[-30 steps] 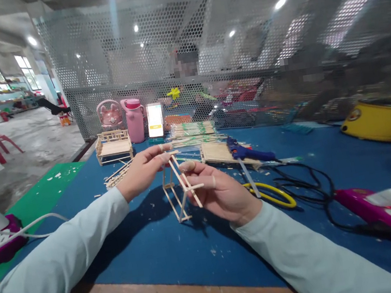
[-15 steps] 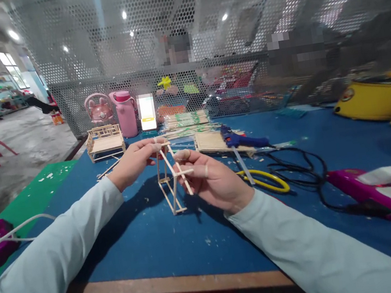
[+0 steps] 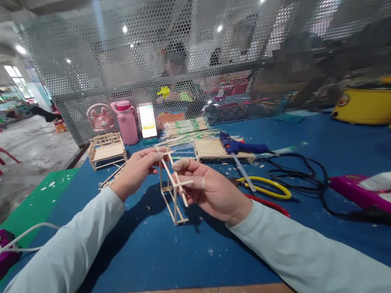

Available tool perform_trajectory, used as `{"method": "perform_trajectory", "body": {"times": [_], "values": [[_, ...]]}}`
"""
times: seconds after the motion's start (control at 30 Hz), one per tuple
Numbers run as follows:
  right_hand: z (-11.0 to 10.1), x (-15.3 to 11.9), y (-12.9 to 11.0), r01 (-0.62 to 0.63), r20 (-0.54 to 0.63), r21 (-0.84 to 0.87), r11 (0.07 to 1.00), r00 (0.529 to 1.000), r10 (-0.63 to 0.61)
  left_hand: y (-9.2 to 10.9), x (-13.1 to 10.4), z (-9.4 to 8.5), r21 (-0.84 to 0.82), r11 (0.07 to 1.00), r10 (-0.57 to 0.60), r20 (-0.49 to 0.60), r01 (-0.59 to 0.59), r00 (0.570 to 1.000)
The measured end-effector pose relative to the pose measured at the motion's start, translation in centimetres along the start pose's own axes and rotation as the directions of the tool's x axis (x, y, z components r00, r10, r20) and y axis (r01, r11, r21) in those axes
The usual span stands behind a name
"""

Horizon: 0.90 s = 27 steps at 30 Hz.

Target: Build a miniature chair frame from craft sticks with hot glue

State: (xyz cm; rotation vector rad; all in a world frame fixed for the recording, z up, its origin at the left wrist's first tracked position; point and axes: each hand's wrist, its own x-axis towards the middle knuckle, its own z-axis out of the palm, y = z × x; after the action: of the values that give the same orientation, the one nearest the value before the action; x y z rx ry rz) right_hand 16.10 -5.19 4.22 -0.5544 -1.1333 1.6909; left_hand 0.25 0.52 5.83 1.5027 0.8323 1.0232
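A small open frame of thin wooden sticks point(image 3: 175, 206) stands over the blue tabletop, tilted toward me. My left hand point(image 3: 136, 172) is closed on its far upper end, thumb and fingers pinching the top. Between the thumb and forefinger of my right hand point(image 3: 216, 190) is a wooden stick point(image 3: 183, 198), slanting down along the near upper side of the frame. Whether that stick is fixed to the frame, I cannot tell. A short crosspiece point(image 3: 186, 182) pokes out toward my right thumb. My right hand's other fingers are partly hidden behind the sticks.
Behind my hands lie a blue glue gun point(image 3: 243, 145), a stick panel point(image 3: 210, 149) and bundled sticks point(image 3: 185, 126). Left of them are a stick-built bench point(image 3: 108, 152), a pink flask point(image 3: 127, 125) and a lit phone point(image 3: 147, 120). Yellow-handled pliers point(image 3: 271, 186) and a purple power strip point(image 3: 375, 193) lie right.
The view has tilted up slightly, so the table sits lower in the picture. Both hands keep their hold; the stick in my right hand stands a little steeper. More of the pliers shows.
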Motion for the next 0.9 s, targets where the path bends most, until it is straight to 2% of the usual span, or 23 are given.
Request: {"method": "perform_trajectory", "body": {"times": [0.3, 0.9], "values": [[0.0, -0.1, 0.0, -0.027, -0.074, -0.015, 1.000, 0.997, 0.025, -0.3, 0.0, -0.1, 0.030, 1.000, 0.010, 0.007, -0.010, 1.000], [0.6, 0.1, -1.2, -0.071, -0.079, 0.023, 0.997, 0.994, 0.073, -0.4, 0.0, -0.3, 0.054, 0.998, 0.017, 0.002, -0.017, 1.000]]}}
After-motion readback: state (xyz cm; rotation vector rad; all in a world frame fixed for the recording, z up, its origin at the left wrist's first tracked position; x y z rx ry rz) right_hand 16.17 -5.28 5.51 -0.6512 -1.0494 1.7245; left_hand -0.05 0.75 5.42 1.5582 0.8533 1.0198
